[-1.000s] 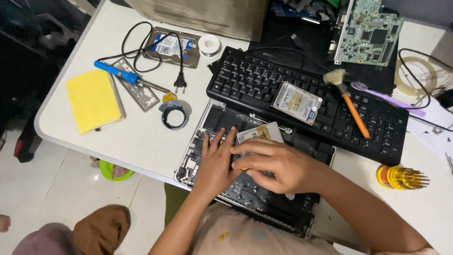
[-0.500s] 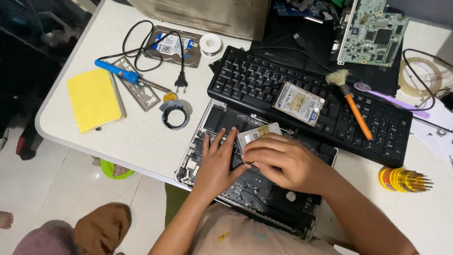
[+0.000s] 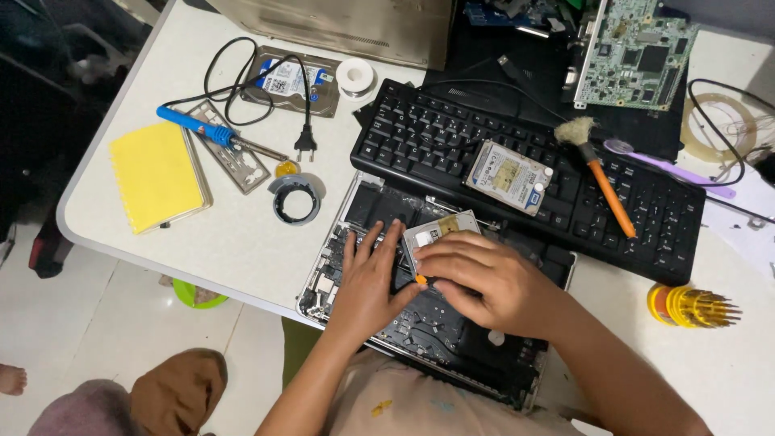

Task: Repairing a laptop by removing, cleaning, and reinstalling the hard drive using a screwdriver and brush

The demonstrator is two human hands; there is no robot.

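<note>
head view: your left hand (image 3: 367, 282) lies flat, fingers spread, on the opened laptop (image 3: 436, 323) at the tabletop (image 3: 242, 242) edge. your right hand (image 3: 484, 278) pinches a small orange-tipped tool (image 3: 421, 279) beside the silver drive (image 3: 440, 234), which sits partly raised, apparently not yet freed.

Yellow notebook (image 3: 156, 175), blue soldering iron (image 3: 211, 132), black keyboard (image 3: 452, 145) bearing hard drive (image 3: 508, 177) and orange-handled brush (image 3: 599, 173); green circuit board (image 3: 638, 52).

A white counter (image 3: 242, 242) with a rounded corner stands on a pale tiled floor (image 3: 81, 323). Soft, even light falls across it. Dark shadow fills the far left beyond the counter's edge.
</note>
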